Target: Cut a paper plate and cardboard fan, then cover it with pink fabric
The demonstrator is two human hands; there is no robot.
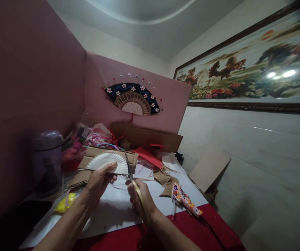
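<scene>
My left hand [101, 179] pinches a white half-round paper plate [102, 162] by its straight lower edge, thumb on top. The plate has a fluted rim and is held above the white sheet. My right hand [140, 197] is closed on a pair of scissors [140, 195] with gold-coloured handles. Their dark blades point up and away, right by the plate's right-hand end. Whether the blades touch the paper I cannot tell.
A floral glue gun [185, 200] with a cord lies at right, near cut cardboard [164, 181] and twine. Red paper [148, 157] lies behind. At left stand a purple tumbler [47, 160] and a yellow packet [67, 203]. A decorated fan [132, 98] hangs on the pink board.
</scene>
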